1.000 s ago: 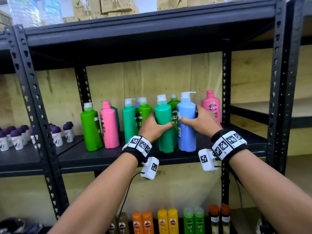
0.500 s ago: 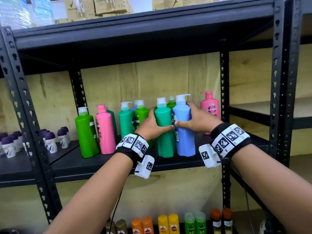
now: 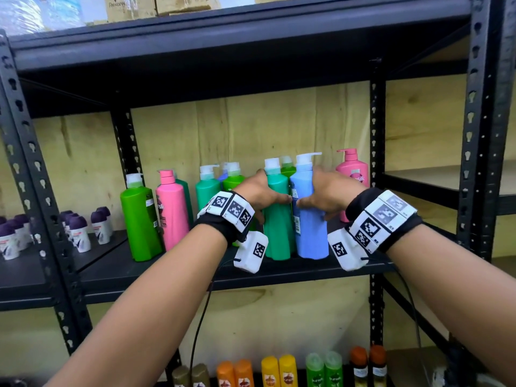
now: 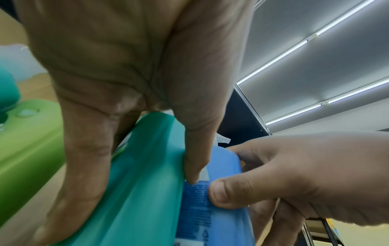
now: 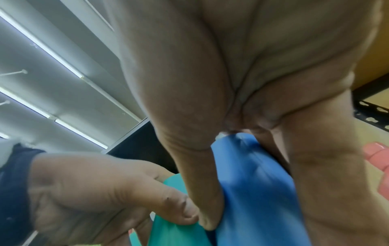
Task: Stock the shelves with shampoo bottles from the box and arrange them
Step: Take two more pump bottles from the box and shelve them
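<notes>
Two hands work side by side on a black metal shelf (image 3: pixel 279 270): the left hand (image 3: pixel 258 195) wraps a tall teal plastic pump bottle (image 3: pixel 276 219), the right hand (image 3: pixel 328 195) wraps the tall light-blue plastic pump bottle (image 3: pixel 310 219) touching it, thumbs nearly meeting across the fronts. Both stand upright near the front edge, long axes vertical, the blue spout pointing right. Sliding the pair back together, bases flat and grips low, looks the safest way to avoid toppling the green bottles (image 3: pixel 233 181) behind.
</notes>
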